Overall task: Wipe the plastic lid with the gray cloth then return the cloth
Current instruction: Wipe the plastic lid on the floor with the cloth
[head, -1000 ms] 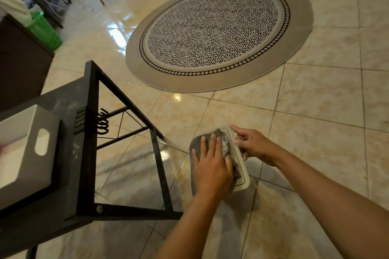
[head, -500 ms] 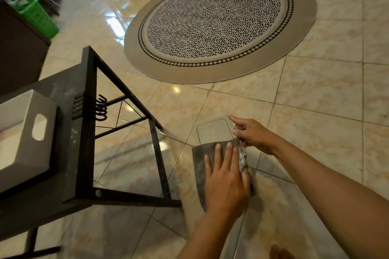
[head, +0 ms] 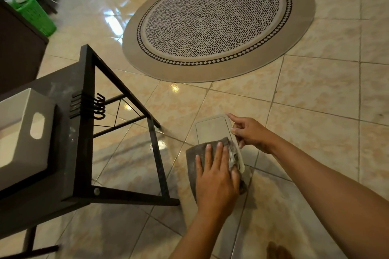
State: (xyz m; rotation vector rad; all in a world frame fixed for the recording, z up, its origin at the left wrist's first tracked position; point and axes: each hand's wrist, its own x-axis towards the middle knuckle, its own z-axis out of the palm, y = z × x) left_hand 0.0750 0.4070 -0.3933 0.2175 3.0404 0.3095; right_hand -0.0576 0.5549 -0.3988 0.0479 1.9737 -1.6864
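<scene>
A pale rectangular plastic lid [head: 211, 130] lies flat on the tiled floor in front of me. The gray cloth [head: 194, 156] covers its near half. My left hand [head: 216, 176] presses flat on the cloth, fingers spread and pointing away from me. My right hand [head: 249, 132] pinches the lid's right rim between thumb and fingers, holding it against the floor. The far half of the lid is bare; its near end is hidden under cloth and hand.
A black metal-framed table [head: 84, 132] stands at the left with a white handled box [head: 23, 130] on it. A round patterned rug [head: 219, 19] lies beyond the lid. A green basket [head: 34, 14] sits far left. A bare foot [head: 277, 251] shows at the bottom edge.
My left hand has dragged the cloth from the lid's far end toward me, baring the far half. The right hand stayed on the right rim. The camera tilted slightly.
</scene>
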